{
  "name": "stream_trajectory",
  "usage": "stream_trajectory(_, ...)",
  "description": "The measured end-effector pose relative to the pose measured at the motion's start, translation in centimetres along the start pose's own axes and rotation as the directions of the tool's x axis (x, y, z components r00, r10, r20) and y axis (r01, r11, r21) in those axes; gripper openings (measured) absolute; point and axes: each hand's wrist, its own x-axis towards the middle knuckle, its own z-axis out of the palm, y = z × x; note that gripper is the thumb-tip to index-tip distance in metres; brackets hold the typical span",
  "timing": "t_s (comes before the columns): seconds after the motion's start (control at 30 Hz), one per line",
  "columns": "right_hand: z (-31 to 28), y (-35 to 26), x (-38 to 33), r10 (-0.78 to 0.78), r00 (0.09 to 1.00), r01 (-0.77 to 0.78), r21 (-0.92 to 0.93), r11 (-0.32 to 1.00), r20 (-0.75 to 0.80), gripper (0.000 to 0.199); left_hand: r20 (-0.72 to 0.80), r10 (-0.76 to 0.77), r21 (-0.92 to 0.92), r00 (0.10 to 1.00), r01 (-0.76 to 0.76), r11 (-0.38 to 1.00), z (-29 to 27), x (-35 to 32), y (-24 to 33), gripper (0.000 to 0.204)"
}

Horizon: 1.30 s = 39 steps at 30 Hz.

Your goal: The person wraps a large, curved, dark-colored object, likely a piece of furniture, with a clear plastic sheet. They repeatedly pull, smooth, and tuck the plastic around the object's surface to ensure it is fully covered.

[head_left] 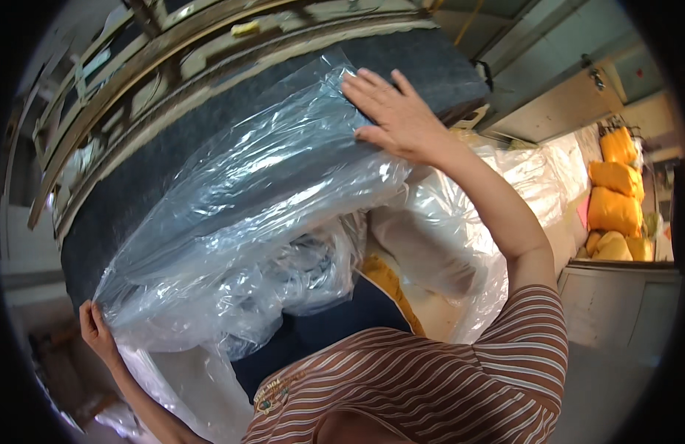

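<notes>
A large sheet of clear plastic film [261, 163] lies wrinkled over a dark worktable [135, 185], and its near part hangs bunched down over my lap. My left hand [97, 331] pinches the film's left corner at the table's near left edge. Toward the far right end of the table, my right hand [387, 111] rests flat on the film with its fingers spread. What lies under my right palm is hidden.
Wooden rails [98, 111] run along the table's far side, with a small yellow piece [245, 29] on them. More clear plastic [461, 214] drapes down on the right. Stuffed orange-yellow sacks [615, 211] are stacked at the far right beside a grey cabinet [616, 303].
</notes>
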Motion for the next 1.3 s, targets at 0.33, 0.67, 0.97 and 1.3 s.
stream_trajectory(0.33,1.3,0.5,4.1,0.157,0.985,-0.158,0.004,0.987,-0.067,0.05,-0.003,0.005,-0.066,1.0,-0.005,0.998,-2.8,-4.8,0.9,0.011)
stream_trajectory(0.67,5.3,3.7,9.2,0.472,0.869,-0.389,0.383,0.838,-0.149,0.042,-0.027,-0.017,0.095,0.999,0.02,0.995,-3.2,-12.3,3.4,0.018)
stream_trajectory(0.97,-1.0,1.2,13.9,0.417,0.906,-0.117,0.989,0.087,0.07,0.014,-0.213,-0.462,-0.526,0.861,0.298,0.797,-2.6,-5.1,-1.4,0.027)
stream_trajectory(1.3,7.0,1.6,15.6,0.782,0.521,-0.32,0.771,0.551,-0.343,0.017,-0.329,-0.285,-0.273,0.9,0.198,0.941,8.1,13.5,-6.4,0.03)
